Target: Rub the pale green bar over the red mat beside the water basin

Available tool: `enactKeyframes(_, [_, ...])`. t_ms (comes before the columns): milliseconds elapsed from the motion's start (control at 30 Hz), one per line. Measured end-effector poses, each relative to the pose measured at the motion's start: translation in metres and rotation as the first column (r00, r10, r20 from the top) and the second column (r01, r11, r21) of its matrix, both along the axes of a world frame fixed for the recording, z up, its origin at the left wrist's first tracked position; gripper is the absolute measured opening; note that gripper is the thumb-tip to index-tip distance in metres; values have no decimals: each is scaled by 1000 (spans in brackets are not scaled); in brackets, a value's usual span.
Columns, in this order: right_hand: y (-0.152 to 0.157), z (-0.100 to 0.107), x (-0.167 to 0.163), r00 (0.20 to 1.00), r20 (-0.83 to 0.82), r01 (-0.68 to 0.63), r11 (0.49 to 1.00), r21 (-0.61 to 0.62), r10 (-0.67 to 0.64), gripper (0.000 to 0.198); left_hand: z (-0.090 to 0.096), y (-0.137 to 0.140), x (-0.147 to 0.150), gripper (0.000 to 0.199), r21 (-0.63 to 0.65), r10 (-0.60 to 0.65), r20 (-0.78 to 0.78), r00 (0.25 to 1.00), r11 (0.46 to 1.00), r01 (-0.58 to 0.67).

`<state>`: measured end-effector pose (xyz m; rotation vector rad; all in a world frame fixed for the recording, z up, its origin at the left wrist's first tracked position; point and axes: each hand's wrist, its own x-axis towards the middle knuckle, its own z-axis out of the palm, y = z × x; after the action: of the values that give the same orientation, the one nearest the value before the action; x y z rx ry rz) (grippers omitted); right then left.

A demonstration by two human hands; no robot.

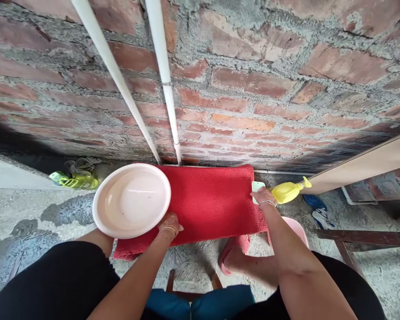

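A red fleecy mat [213,200] is laid out along the foot of the wall. A pale pink basin [133,200] rests over its left end, its inside looking shallowly filled with water. My left hand [170,221] is on the mat, right beside the basin's rim; its thumb points right and the other fingers are mostly hidden. At the mat's right edge, my right hand [264,196] is closed on a small pale green rectangular block [258,186] of a kind I cannot make out. Just right of that hand is a yellow squeeze bottle [286,192].
A brick wall [240,102] with two white pipes [168,95] rises behind the mat. Yellow-green shoes [80,180] lie at left by wet concrete. A pink tub [295,229] sits under my right forearm, near a dark wooden bench [363,234] and blue-and-white shoes [316,211].
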<state>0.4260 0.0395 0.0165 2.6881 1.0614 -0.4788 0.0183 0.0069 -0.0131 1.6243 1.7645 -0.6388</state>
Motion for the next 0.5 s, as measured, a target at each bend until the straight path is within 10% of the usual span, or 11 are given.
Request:
enactKeyframes(167, [-1, 9, -49, 997, -69, -37, 999, 33, 39, 47, -2, 0, -3, 49, 8, 4, 33, 999, 1000, -5])
enactKeyframes(500, [26, 3, -268, 838, -322, -432, 896, 102, 440, 47, -2, -2, -6, 52, 37, -34, -1, 999, 999, 34])
